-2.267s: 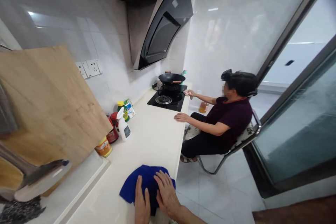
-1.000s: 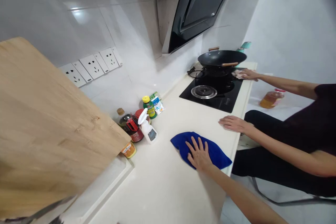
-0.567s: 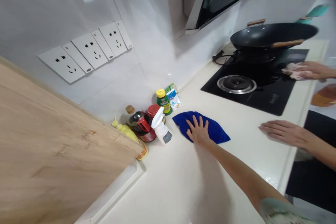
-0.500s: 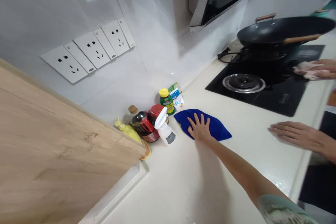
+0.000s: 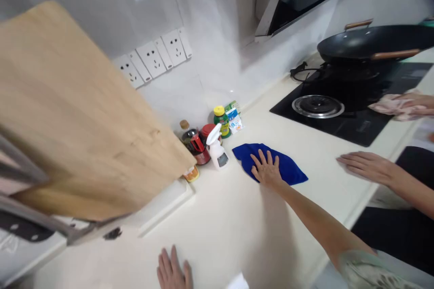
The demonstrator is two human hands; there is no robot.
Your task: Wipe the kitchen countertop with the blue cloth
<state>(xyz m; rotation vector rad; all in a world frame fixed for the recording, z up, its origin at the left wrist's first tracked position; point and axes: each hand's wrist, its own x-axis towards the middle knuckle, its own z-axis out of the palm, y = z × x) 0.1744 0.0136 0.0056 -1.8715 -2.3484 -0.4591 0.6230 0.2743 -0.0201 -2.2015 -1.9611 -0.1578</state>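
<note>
My right hand (image 5: 267, 169) lies flat on a dark blue cloth (image 5: 288, 167), fingers spread and pressing it to the pale countertop (image 5: 217, 221). At the bottom of the view, my left hand (image 5: 173, 272) rests on the counter, its fingers stretched out and nothing in them. A white spray bottle (image 5: 217, 151) stands left of the cloth. Behind it are a green bottle with a yellow cap (image 5: 222, 122), a red-lidded jar (image 5: 207, 131), a dark sauce bottle (image 5: 195, 144) and a small white packet (image 5: 234, 122).
On the left a wooden cutting board (image 5: 101, 113) leans in a rack. A black wok (image 5: 376, 43) sits on the cooktop (image 5: 356, 122). From the right, a co-worker's one hand (image 5: 368, 167) lies on the counter; the other holds a pinkish cloth (image 5: 395, 104). A white item (image 5: 238, 282) shows at the bottom edge.
The view has shifted left and down, bringing in my left hand and more of the cutting board. My right hand stays on the blue cloth. The co-worker's pinkish cloth has moved toward the cooktop's front edge.
</note>
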